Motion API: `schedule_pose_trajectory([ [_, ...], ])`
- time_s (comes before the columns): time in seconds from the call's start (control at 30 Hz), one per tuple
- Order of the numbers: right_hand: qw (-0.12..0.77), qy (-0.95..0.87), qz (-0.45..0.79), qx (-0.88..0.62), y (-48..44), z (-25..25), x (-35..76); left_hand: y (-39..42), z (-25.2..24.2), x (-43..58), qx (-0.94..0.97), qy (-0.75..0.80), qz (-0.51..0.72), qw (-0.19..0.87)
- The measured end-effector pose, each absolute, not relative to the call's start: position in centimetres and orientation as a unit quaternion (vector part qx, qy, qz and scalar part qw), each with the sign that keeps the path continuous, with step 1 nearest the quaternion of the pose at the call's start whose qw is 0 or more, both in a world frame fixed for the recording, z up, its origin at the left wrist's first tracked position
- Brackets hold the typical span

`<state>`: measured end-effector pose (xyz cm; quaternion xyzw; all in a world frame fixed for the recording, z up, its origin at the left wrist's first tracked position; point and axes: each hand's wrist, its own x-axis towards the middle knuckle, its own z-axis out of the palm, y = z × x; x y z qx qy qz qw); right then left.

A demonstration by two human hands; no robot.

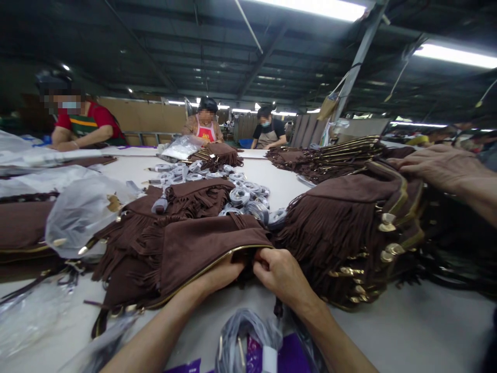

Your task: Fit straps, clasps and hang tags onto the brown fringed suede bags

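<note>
A brown fringed bag (209, 243) with a gold zipper lies on the table in front of me, its zipped mouth open toward me. My left hand (225, 270) reaches into that mouth, and the bag hides its fingertips. At the right end of the zipper, my right hand (277, 272) is closed on the bag's edge with fingers curled. Close below my hands rests a coiled strap in clear plastic (243, 336), beside a purple packet (293, 355).
To the right stands a pile of fringed bags (330, 217), with another person's hand (438, 168) on top. Several wrapped strap coils (248, 194) lie beyond my bag. Plastic-covered bags (27, 223) are at left. Co-workers (87, 122) sit across the white table (438, 321).
</note>
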<state>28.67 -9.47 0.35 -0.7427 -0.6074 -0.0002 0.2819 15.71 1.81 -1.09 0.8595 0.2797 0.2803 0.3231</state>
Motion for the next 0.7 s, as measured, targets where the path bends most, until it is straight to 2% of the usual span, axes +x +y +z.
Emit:
schedule_pose_trajectory([
  [0.2,0.293,-0.629,0.023,-0.720,-9.2,-0.2,28.8,2.5,-1.2,15.4,0.887,0.275,0.255,0.271],
  [0.3,0.340,-0.655,0.034,-0.674,-9.8,0.5,28.9,1.0,1.2,14.5,0.922,0.242,0.219,0.209],
  [0.4,0.424,-0.668,-0.002,-0.611,-10.7,1.5,28.8,-1.3,4.6,13.8,0.953,0.185,0.184,0.151],
  [0.47,0.497,-0.651,-0.025,-0.573,-11.0,2.0,28.6,-2.5,6.2,13.7,0.942,0.165,0.211,0.202],
  [0.57,0.609,-0.573,-0.008,-0.549,-10.9,1.9,28.2,-3.1,6.7,14.1,0.884,0.156,0.238,0.371],
  [0.7,0.673,-0.499,0.068,-0.542,-10.4,1.2,27.9,-3.2,5.1,15.1,0.825,0.150,0.188,0.512],
])
